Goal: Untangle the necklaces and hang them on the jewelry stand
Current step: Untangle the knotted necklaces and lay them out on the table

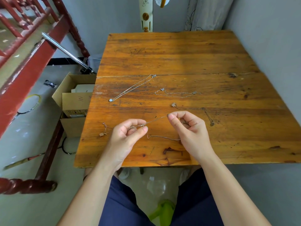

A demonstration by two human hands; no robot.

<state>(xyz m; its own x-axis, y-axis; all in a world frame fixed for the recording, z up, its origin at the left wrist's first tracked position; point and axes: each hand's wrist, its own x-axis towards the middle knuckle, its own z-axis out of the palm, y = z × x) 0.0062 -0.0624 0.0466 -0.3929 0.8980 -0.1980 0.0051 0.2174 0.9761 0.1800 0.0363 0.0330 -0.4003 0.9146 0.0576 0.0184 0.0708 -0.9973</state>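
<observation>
Here, left hand point(128, 136) and right hand point(187, 128) each pinch a thin silver chain point(156, 119), taut between them above the scuffed wooden table point(179, 54).

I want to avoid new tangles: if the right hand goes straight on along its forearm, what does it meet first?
Probably the flower-like pendant just beyond the right hand; the hand may be raised, so it might pass over.
</observation>
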